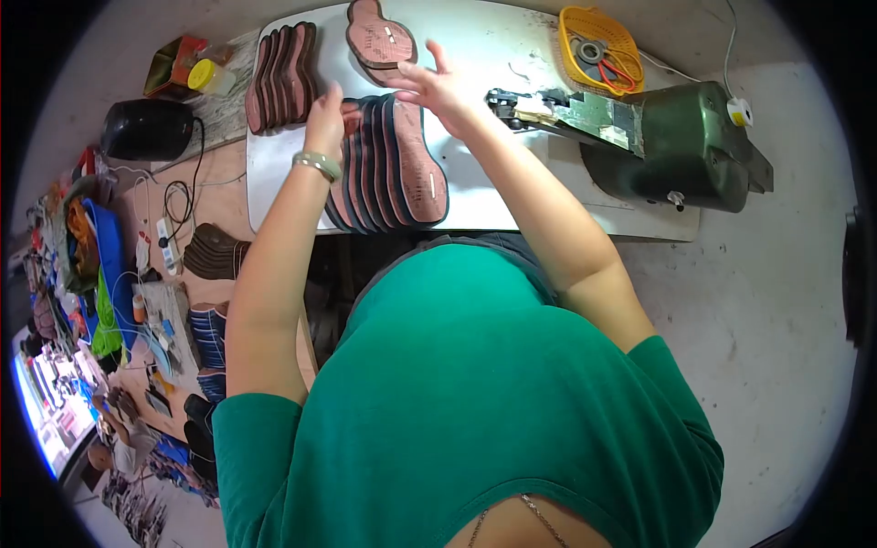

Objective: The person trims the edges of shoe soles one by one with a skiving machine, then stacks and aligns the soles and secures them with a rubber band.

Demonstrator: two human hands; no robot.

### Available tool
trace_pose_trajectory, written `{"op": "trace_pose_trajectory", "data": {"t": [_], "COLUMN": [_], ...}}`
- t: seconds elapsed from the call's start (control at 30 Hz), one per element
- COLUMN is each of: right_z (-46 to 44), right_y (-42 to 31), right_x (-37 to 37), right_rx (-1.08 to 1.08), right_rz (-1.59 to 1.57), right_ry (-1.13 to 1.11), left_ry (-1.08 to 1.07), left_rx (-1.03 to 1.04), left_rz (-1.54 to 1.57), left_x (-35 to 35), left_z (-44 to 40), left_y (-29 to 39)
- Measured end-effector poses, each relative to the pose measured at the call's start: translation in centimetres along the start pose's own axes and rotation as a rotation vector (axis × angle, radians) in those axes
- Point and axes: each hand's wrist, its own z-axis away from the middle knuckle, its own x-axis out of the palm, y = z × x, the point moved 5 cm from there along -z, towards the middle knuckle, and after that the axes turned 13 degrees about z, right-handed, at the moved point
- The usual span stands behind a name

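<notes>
Several pink insole-shaped pieces with dark edges lie overlapped in a fanned row on the white table, close to its front edge. My left hand is at the far left corner of this row, its fingers apart. Above the row's far right end, my right hand is spread with nothing in it. Just beyond my right hand lies a small pile of pink pieces. Another fanned row of pink pieces lies to the left of my left hand.
A green sewing machine stands at the right of the white table. Behind it is a yellow basket with scissors and a roll. A black rounded object and a yellow-lidded jar are on the left. Another person is at lower left.
</notes>
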Motion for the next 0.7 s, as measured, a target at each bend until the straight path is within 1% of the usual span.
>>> {"op": "trace_pose_trajectory", "data": {"t": [0.03,0.07,0.13,0.2,0.3,0.37,0.4,0.43,0.47,0.53,0.57,0.63,0.67,0.7], "right_z": [-0.5,-0.1,2.6,5.9,7.8,9.1,10.1,11.2,12.0,12.3,12.4,12.4,11.9,11.9], "right_y": [1.3,2.7,5.7,8.7,10.5,10.0,7.9,5.5,3.6,1.5,0.7,-0.3,0.8,1.9], "right_x": [-0.2,0.1,0.4,1.9,2.0,1.9,1.9,1.7,1.3,-0.2,-1.2,-3.1,-3.5,-3.6], "right_rx": [0.077,0.076,-0.050,-0.284,-0.345,-0.372,-0.463,-0.550,-0.634,-0.602,-0.575,-0.539,-0.291,-0.046], "right_rz": [0.108,0.107,0.785,0.915,0.996,1.032,0.970,0.908,0.846,0.815,0.782,0.748,0.551,0.338], "right_ry": [0.084,0.079,0.136,0.059,0.069,0.083,0.078,0.073,0.069,0.128,0.175,0.234,-0.022,-0.268], "left_ry": [0.014,0.018,-0.090,-0.106,-0.148,-0.068,-0.032,-0.041,-0.169,-0.411,-0.420,-0.575,-0.654,-0.666], "left_rx": [0.059,0.061,0.152,0.152,0.178,0.142,0.125,0.123,-0.038,-0.361,-0.367,-0.407,-0.433,-0.447], "left_rz": [-0.035,-0.034,-0.196,-0.224,-0.279,-0.360,-0.399,-0.403,-0.183,0.255,0.247,0.152,0.102,0.091], "left_x": [-1.0,-1.7,-2.1,-1.9,-0.1,0.9,1.2,1.7,2.7,4.9,5.0,5.3,5.5,5.8], "left_z": [0.1,0.6,2.5,4.9,7.9,9.6,10.2,11.0,11.9,13.4,13.3,13.3,13.5,13.5], "left_y": [-0.6,-1.3,-2.7,-3.9,-4.6,-4.5,-4.2,-3.7,-3.9,-4.0,-3.7,-3.4,-3.5,-3.7]}}
